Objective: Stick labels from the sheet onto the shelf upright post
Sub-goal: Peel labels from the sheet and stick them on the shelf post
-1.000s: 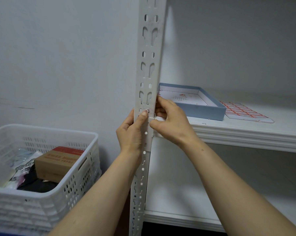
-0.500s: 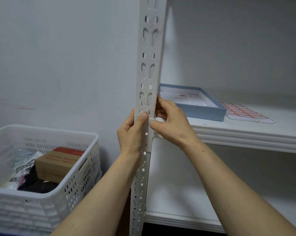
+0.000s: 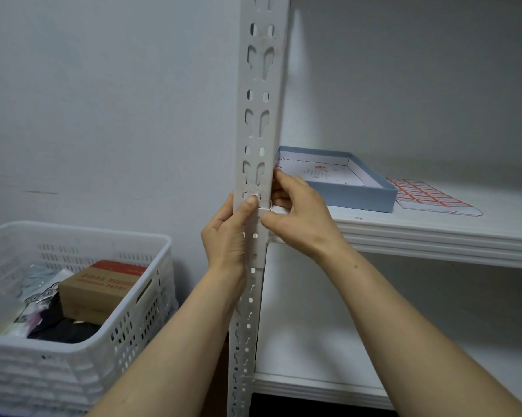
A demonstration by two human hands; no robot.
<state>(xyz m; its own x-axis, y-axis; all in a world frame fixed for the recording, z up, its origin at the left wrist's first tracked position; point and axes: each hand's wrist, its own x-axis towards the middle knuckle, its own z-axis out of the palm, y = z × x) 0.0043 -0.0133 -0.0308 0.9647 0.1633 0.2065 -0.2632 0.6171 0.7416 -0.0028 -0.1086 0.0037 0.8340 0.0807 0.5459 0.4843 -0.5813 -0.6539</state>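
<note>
The white slotted upright post [image 3: 258,115] of the shelf runs up the middle of the view. A small label [image 3: 254,195] with red print sits on its front face at shelf height. My left hand [image 3: 228,236] wraps the post from the left, its thumb pressing on the label. My right hand [image 3: 299,215] holds the post's right edge, fingers curled behind it and thumb at the front corner. The label sheet [image 3: 428,195], white with red-bordered labels, lies flat on the shelf to the right.
A shallow blue box [image 3: 359,195] stands on the white shelf board [image 3: 434,233] between post and sheet. A white perforated crate [image 3: 82,311] with a cardboard box [image 3: 100,285] and dark items sits at lower left. A lower shelf board [image 3: 314,383] lies below.
Almost nothing moved. Both hands stay on the post at the same height, with the left thumb still on the label.
</note>
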